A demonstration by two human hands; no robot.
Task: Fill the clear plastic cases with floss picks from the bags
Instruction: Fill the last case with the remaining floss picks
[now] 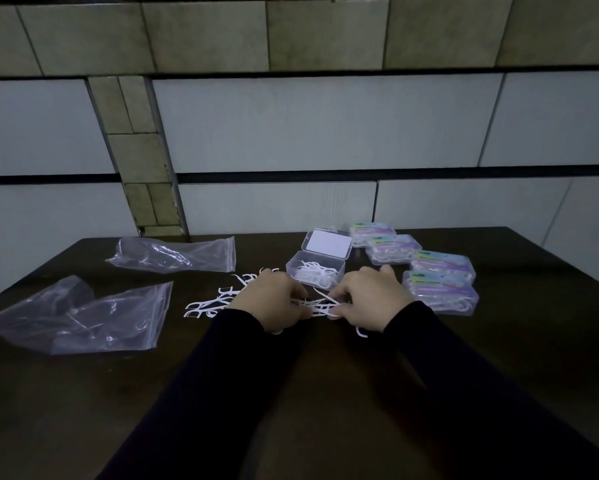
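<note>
We gather a bundle of floss picks [320,306] between both hands, just before the open case [314,271].
Our left hand [268,299] and right hand [367,299] curl round the bundle; we should align the picks before lifting.

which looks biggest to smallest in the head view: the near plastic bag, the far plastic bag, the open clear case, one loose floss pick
1. near plastic bag
2. far plastic bag, though its distance may shrink it; the two could be alike
3. open clear case
4. loose floss pick
</note>
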